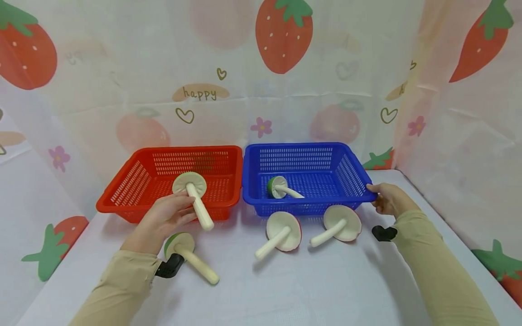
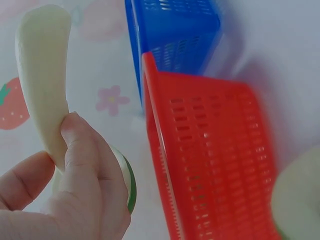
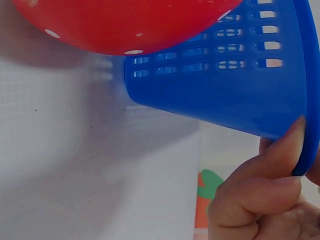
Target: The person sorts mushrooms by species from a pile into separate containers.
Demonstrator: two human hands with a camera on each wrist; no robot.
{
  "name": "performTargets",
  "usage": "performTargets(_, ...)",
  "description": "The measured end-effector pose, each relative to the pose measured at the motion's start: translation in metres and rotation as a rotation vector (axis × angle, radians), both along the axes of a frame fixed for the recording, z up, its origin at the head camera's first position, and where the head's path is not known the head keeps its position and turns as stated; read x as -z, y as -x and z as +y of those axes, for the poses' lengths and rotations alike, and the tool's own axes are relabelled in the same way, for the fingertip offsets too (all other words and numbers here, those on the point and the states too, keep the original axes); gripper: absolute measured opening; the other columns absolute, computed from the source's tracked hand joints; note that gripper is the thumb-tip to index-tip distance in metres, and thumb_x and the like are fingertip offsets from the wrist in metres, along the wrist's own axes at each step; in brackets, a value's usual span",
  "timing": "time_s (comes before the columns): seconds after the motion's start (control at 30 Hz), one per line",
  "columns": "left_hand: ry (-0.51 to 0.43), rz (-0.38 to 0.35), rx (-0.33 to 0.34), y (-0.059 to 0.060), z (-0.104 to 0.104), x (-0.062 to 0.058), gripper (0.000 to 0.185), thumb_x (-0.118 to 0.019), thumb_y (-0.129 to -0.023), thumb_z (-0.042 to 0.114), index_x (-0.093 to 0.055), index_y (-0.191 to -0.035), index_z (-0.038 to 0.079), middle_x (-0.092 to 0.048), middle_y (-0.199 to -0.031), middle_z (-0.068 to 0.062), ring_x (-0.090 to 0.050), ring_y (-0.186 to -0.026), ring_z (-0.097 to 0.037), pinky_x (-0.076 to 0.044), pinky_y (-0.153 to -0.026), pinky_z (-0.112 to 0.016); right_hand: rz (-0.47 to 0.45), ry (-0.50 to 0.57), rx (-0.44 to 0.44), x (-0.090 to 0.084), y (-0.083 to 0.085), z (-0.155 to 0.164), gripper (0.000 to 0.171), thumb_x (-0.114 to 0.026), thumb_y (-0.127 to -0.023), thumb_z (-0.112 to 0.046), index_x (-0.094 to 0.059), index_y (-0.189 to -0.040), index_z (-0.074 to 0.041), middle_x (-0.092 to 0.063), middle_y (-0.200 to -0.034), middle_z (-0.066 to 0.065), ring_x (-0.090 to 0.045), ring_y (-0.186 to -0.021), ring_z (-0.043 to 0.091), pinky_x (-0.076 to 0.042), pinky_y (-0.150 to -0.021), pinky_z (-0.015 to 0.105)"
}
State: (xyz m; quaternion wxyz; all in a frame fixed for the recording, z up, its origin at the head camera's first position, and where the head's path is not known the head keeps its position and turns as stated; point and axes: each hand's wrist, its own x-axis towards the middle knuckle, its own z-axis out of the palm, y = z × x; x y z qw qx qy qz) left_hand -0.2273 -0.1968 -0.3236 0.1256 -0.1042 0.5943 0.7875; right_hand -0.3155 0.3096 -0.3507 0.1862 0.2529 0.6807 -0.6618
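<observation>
My left hand (image 1: pixel 169 215) pinches the pale stem of a green-capped toy mushroom (image 1: pixel 200 208), held over the front rim of the red basket (image 1: pixel 122 209). In the left wrist view the stem (image 2: pixel 44 75) points up between thumb and fingers. My right hand (image 1: pixel 389 198) grips the right front corner of the blue basket (image 1: pixel 302 207), its fingers curled round the rim, as the right wrist view also shows. Inside the blue basket lies a smaller green-capped mushroom (image 1: pixel 281 186).
Another green-capped mushroom (image 1: pixel 191 258) lies on the white table below my left hand. Two red-capped mushrooms, one nearer the middle (image 1: pixel 283 232) and one to the right (image 1: pixel 341 224), lie before the blue basket. A strawberry-print curtain (image 1: pixel 306 90) hangs behind.
</observation>
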Motion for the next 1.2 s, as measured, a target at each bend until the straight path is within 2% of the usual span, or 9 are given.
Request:
performTargets(0.1, -0.018, -0.005, -0.003, 0.002, 0.005, -0.002, 0.059, -0.044, -0.101, 0.002, -0.018, -0.154, 0.002, -0.032, -0.14, -0.012, -0.039, -0.124, -0.026, -0.053, -0.086, -0.025, 0.004, 0.002, -0.014, 0.0, -0.001, 0.0, 0.02, -0.047, -0.102, -0.027, -0.04, -0.108, -0.009, -0.05, -0.071, -0.001, -0.044, -0.069, 0.013, -0.035, -0.059, 0.023)
performTargets(0.3, -0.019, -0.021, 0.003, 0.008, 0.015, -0.006, 0.059, -0.043, -0.102, 0.004, -0.017, -0.155, 0.004, -0.031, -0.142, -0.014, -0.039, -0.125, -0.026, -0.053, -0.085, -0.024, 0.008, 0.008, -0.022, 0.0, -0.002, 0.0, 0.02, -0.046, -0.102, -0.026, -0.039, -0.107, -0.008, -0.05, -0.071, -0.001, -0.044, -0.067, 0.013, -0.035, -0.058, 0.023)
performTargets(0.43, -0.022, -0.014, 0.015, 0.012, 0.021, -0.007, 0.058, -0.042, -0.101, 0.003, -0.019, -0.154, 0.001, -0.032, -0.141, -0.014, -0.04, -0.124, -0.026, -0.049, -0.095, -0.028, 0.01, 0.008, -0.02, 0.0, -0.001, 0.0, 0.02, -0.046, -0.102, -0.025, -0.039, -0.107, -0.008, -0.05, -0.07, -0.001, -0.044, -0.066, 0.013, -0.035, -0.057, 0.023)
performTargets(0.53, -0.021, -0.019, 0.019, 0.015, 0.027, -0.007, 0.057, -0.043, -0.101, 0.003, -0.02, -0.153, 0.001, -0.034, -0.138, -0.014, -0.04, -0.124, -0.026, -0.04, -0.105, -0.034, 0.013, 0.007, -0.022, 0.001, 0.0, 0.001, 0.019, -0.046, -0.102, -0.025, -0.039, -0.106, -0.008, -0.05, -0.07, -0.001, -0.044, -0.066, 0.013, -0.035, -0.057, 0.023)
performTargets(0.67, -0.025, -0.032, 0.013, 0.019, 0.036, -0.007, 0.057, -0.043, -0.101, 0.003, -0.021, -0.153, 0.001, -0.036, -0.135, -0.015, -0.039, -0.124, -0.027, -0.033, -0.109, -0.038, 0.008, 0.002, -0.007, 0.002, 0.001, 0.001, 0.02, -0.047, -0.102, -0.025, -0.039, -0.108, -0.008, -0.05, -0.072, 0.0, -0.044, -0.069, 0.014, -0.035, -0.058, 0.023)
performTargets(1.03, -0.029, -0.068, -0.034, 0.028, 0.052, -0.009, 0.055, -0.047, -0.1, 0.003, -0.028, -0.152, 0.001, -0.037, -0.133, -0.015, -0.042, -0.12, -0.028, -0.038, -0.106, -0.038, 0.013, 0.005, -0.003, 0.005, 0.002, 0.002, 0.021, -0.048, -0.102, -0.026, -0.039, -0.108, -0.008, -0.05, -0.07, -0.001, -0.044, -0.066, 0.013, -0.035, -0.057, 0.023)
performTargets(1.2, -0.03, -0.058, -0.015, 0.03, 0.057, -0.009, 0.054, -0.046, -0.099, 0.001, -0.029, -0.15, -0.001, -0.04, -0.13, -0.014, -0.044, -0.116, -0.028, -0.038, -0.107, -0.04, 0.016, 0.003, -0.007, 0.004, 0.001, 0.002, 0.021, -0.046, -0.102, -0.025, -0.038, -0.108, -0.007, -0.049, -0.07, 0.0, -0.044, -0.066, 0.013, -0.035, -0.057, 0.023)
